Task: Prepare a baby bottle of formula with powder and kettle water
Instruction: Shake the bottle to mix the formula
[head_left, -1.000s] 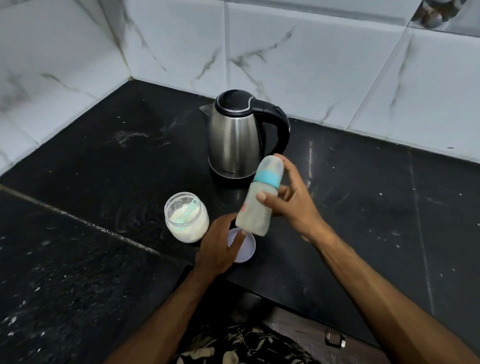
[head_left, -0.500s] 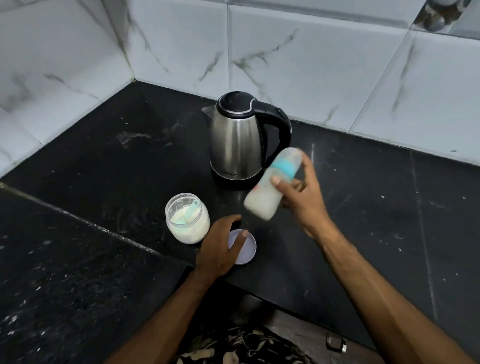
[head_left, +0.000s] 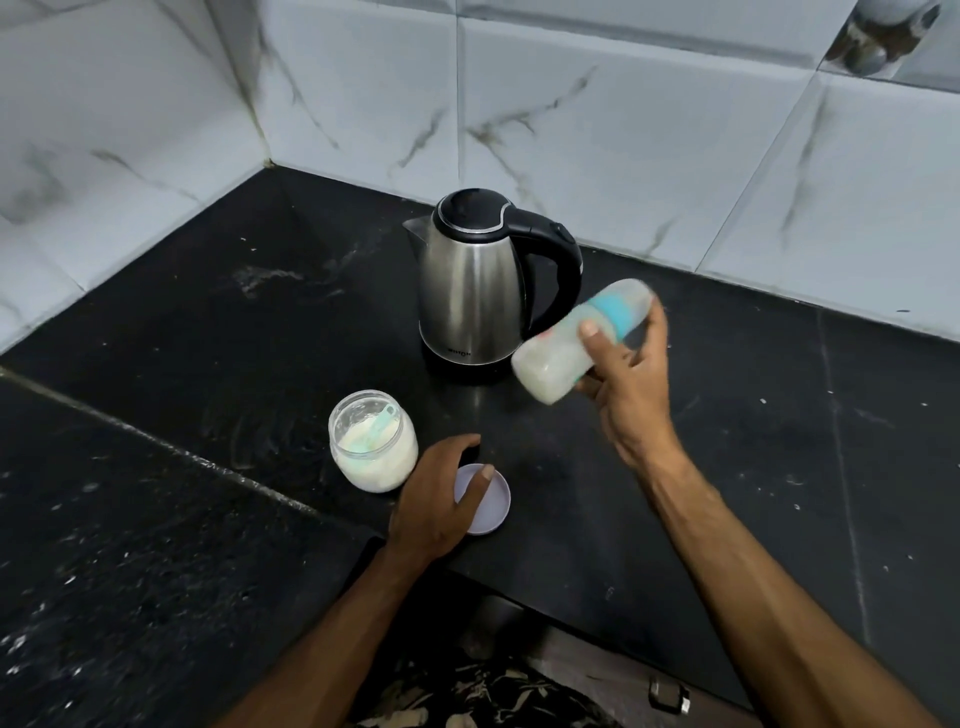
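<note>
The right hand (head_left: 626, 379) has its thumb and fingers wrapped around a baby bottle (head_left: 579, 345), held in the air just right of the steel kettle (head_left: 475, 291) and tipped well over, its teal collar and cap end pointing up and to the right, its base down and to the left. The bottle looks blurred and its inside is cloudy white, so it most likely holds powder and water and is being shaken to mix. The left hand (head_left: 441, 499) rests on the near part of the black countertop (head_left: 208, 322), fingers loosely spread, thumb lying on a pale lilac lid (head_left: 491, 506) that sits flat beside it; it grips nothing. Just left of that hand stands the open glass powder jar (head_left: 373, 441), a teal scoop (head_left: 374, 434) lying in the white powder. The kettle stands farther back, lid closed. By this reading scooping, pouring and capping are done; what seems left is finishing the mix, setting the bottle down, and putting the lid on the jar.
</note>
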